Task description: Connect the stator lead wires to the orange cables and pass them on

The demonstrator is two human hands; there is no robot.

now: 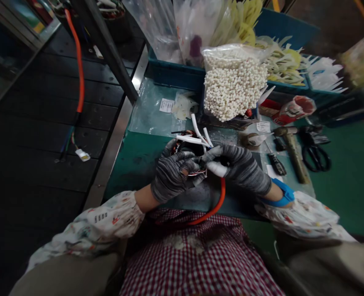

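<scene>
1. The left hand [172, 174], in a grey striped glove, was curled around a dark round wired component [190, 150]. Its grip was closed on the component's edge, and reddish windings showed beside the fingers.
2. The right hand [240, 168], in a matching glove, had its grip clamped on a white sleeved wire [214, 168] at the component's near side.
3. The component was held between both hands, just above a green-topped table [348, 197] and in front of the person's red checked apron [194, 259].
4. More white sleeved wires [197, 130] rose from the component toward the far side of the table, while an orange cable [221, 199] curved down from under the right hand toward the apron.
5. A blue wrist strap [282, 194] circled the right wrist, and floral oversleeves [92, 224] covered both forearms.
6. Beyond the hands, a clear plastic sheet [151, 109] lay on the table. A bulging clear bag of small white plastic parts [234, 84] stood against a blue plastic crate [176, 70].
7. To the right lay a wooden-handled hammer [293, 156], a black-handled screwdriver [276, 163] and black scissors [314, 154].
8. Left of the table, a dark slatted belt [61, 123] carried another orange cable [79, 61].
</scene>
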